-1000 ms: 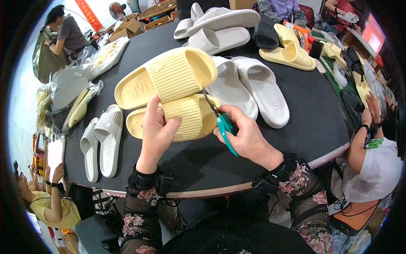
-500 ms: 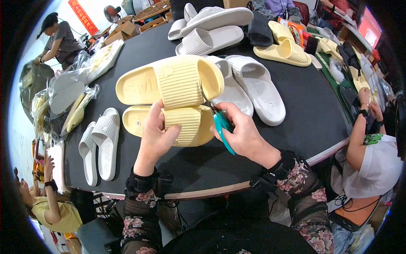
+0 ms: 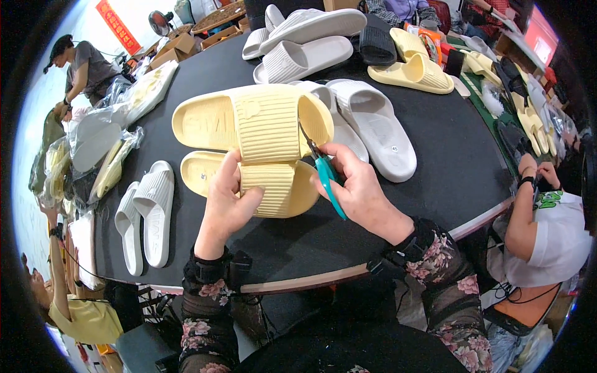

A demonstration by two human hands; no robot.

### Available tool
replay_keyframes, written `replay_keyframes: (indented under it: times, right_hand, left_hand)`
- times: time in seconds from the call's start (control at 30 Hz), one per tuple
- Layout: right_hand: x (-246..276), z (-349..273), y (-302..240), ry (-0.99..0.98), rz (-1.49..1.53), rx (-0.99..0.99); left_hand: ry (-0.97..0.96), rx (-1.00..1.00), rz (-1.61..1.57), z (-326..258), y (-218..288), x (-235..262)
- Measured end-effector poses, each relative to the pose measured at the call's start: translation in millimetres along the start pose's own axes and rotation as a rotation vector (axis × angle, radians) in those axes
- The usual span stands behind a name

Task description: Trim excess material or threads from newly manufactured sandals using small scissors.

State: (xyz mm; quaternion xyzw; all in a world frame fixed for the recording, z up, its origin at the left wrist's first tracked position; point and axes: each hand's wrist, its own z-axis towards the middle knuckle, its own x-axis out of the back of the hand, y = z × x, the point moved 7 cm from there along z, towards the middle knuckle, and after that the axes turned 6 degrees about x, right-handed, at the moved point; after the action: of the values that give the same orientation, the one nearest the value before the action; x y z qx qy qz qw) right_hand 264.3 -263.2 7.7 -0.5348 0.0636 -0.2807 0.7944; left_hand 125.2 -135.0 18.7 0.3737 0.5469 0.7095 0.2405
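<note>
In my left hand [image 3: 224, 202] is a pair of pale yellow slide sandals, gripped at the near one's strap. The far yellow slide [image 3: 264, 127] and the near yellow slide [image 3: 273, 198] lie side by side with ribbed straps touching. My right hand [image 3: 367, 196] is closed round teal-handled scissors [image 3: 326, 177]. Their dark blades reach to the strap edge of the far slide, at its opening. Whether the blades are parted is hard to see, and part of the near slide is hidden by my left hand.
White slides [image 3: 157, 214] stand at the left of the black table [image 3: 441, 161]. A grey pair [image 3: 380, 130] lies right of the yellow ones, and more grey slides [image 3: 308, 59] are stacked behind. Bagged slides [image 3: 115, 165] crowd the left edge. Several people work around the table.
The scissors have shifted slightly, their blades showing more and the handles turned a little. The yellow slides moved slightly right. At the left, a person in yellow has reached an arm up.
</note>
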Motion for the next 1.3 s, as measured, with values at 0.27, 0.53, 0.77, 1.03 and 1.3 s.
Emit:
replay_keyframes:
  times: [0.27,0.53,0.77,1.03,1.3]
  right_hand:
    - [1,0,1,0.045,0.0,-0.054]
    - [2,-1,3,0.049,0.111,-0.047]
    - [2,-1,5,0.007,0.126,-0.059]
    - [-3,-2,-1,-0.02,0.189,-0.079]
    - [-3,-2,0,-0.018,0.115,-0.074]
  left_hand:
    - [0.021,0.024,0.006,-2,0,2]
    - [0.007,0.009,0.05,-3,-4,2]
    - [-0.01,0.046,-0.012,-2,-4,0]
    - [0.068,0.149,-0.119,1,-7,10]
    - [0.04,0.285,-0.066,2,-20,12]
